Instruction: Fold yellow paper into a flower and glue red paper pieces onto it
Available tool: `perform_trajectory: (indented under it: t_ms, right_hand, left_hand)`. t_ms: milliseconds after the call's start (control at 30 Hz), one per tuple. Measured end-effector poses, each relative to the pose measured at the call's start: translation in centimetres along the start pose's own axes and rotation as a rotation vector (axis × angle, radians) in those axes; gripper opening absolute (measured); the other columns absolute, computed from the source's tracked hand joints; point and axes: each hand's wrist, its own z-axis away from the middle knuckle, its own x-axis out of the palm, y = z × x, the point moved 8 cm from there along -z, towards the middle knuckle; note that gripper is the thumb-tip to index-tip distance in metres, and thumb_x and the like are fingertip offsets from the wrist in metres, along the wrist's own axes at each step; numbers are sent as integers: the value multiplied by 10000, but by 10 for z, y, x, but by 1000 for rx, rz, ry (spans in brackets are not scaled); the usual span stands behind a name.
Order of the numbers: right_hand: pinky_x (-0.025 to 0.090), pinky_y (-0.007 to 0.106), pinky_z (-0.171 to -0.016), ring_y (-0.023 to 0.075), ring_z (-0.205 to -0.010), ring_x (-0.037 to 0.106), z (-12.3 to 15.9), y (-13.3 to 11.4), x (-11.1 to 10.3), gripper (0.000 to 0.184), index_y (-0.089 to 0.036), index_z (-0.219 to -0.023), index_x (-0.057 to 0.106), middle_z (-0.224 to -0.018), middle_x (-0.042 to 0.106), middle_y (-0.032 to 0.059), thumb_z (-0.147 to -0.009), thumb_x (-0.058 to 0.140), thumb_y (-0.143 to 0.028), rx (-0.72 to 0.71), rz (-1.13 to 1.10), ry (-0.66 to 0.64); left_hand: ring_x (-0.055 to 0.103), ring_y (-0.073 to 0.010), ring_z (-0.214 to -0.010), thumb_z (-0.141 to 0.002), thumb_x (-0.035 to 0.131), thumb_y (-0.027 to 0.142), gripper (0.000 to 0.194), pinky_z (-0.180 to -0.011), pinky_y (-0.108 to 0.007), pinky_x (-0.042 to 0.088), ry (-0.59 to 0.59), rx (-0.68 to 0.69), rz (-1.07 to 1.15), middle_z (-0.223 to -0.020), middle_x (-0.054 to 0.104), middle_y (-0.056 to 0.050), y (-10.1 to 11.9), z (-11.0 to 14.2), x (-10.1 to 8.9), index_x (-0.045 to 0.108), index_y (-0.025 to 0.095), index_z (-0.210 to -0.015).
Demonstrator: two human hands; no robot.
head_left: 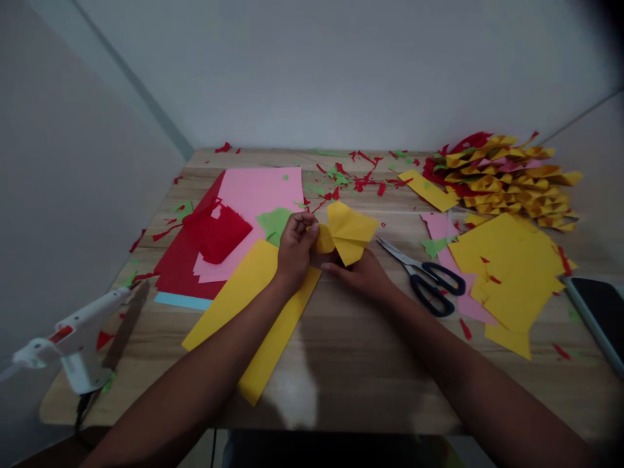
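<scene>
Between my hands, above the middle of the table, is a yellow paper flower (351, 233) with folded, pointed petals. My left hand (295, 250) is closed, thumb and fingers pinching the flower's left petal. From below, my right hand (359, 273) supports the flower; its thumb shows, while the other fingers are hidden behind the paper. Under my left wrist lie yellow paper sheets (234, 305). A green paper piece (273, 224) sits just beyond that hand. Scissors (422, 273) with dark handles rest to the right of my right hand.
On the left stand a white glue gun (82, 338) and stacked pink sheets (263, 188) with red paper (219, 234). At right are a heap of folded yellow flowers (507, 182), yellow cut paper (509, 266) and a phone (597, 312). Red and green scraps (361, 182) litter the back.
</scene>
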Motion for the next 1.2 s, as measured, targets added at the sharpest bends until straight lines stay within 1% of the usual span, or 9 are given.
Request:
perform_trajectory:
  t_ms: [100, 267, 367, 467, 600, 900, 1000, 1100, 1200]
  right_hand:
    - [448, 323, -637, 190, -627, 592, -2, 3, -5, 222, -248, -672, 665, -647, 656, 2, -761, 766, -425, 27, 51, 75]
    - [433, 290, -620, 154, -659, 546, -4, 10, -4, 238, -237, -813, 615, -745, 622, -9, -764, 771, -409, 66, -115, 82]
    - [433, 287, -628, 145, -670, 531, -4, 12, -2, 233, -240, -850, 608, -774, 615, -13, -793, 749, -416, 72, -208, 55]
    - [432, 285, -632, 140, -666, 531, -3, 11, -6, 173, -246, -877, 627, -782, 624, -19, -843, 701, -399, 71, -280, 82]
    - [406, 273, -594, 122, -596, 492, -3, 7, -12, 166, -240, -838, 639, -683, 579, -45, -857, 680, -400, 69, -304, 118]
    - [378, 273, -564, 136, -585, 495, -4, -1, -8, 251, -223, -688, 624, -623, 594, -17, -827, 644, -430, 83, -223, 7]
    - [353, 271, -545, 123, -542, 469, -3, -1, -8, 320, -214, -627, 613, -572, 566, -20, -852, 618, -442, 81, -187, 17]
    - [356, 272, -539, 121, -527, 470, -2, 0, -11, 374, -215, -586, 599, -546, 561, -22, -859, 620, -470, 85, -172, 79]
    - [365, 272, -534, 124, -524, 491, -2, 2, -12, 415, -215, -566, 591, -536, 566, -19, -881, 601, -485, 96, -178, 131]
  left_hand:
    - [551, -115, -821, -764, 770, 357, 323, -784, -221, 447, -17, 44, -3, -881, 553, 17, 1, -3, -1, 525, 240, -939]
    - [598, -136, -928, -690, 828, 374, 422, -831, -236, 489, 7, 22, 19, -1015, 608, -13, -2, -4, -3, 537, 237, -964]
    - [627, -131, -882, -645, 851, 336, 447, -825, -250, 507, 7, -50, 100, -983, 643, 3, -8, -3, -2, 518, 232, -924]
    - [653, -136, -854, -678, 831, 286, 368, -841, -274, 516, -94, -122, 173, -928, 682, 4, -13, 0, 8, 574, 211, -930]
    - [671, -155, -901, -743, 768, 320, 279, -888, -288, 513, -233, -206, 181, -948, 719, -22, -13, 8, 21, 682, 181, -969]
    - [660, -225, -1067, -837, 651, 524, 432, -921, -323, 523, -379, -238, 83, -1179, 701, -83, -12, 17, 30, 714, 217, -1135]
    - [673, -239, -1024, -847, 636, 485, 380, -909, -347, 527, -401, -257, 13, -1070, 732, -93, -11, 17, 32, 733, 185, -1059]
    - [672, -228, -942, -841, 631, 393, 264, -893, -344, 525, -349, -218, -106, -937, 738, -70, -4, 16, 28, 739, 177, -946]
    - [653, -206, -801, -868, 578, 356, 241, -799, -344, 524, -314, -189, -181, -861, 722, -52, 0, 16, 25, 733, 180, -925]
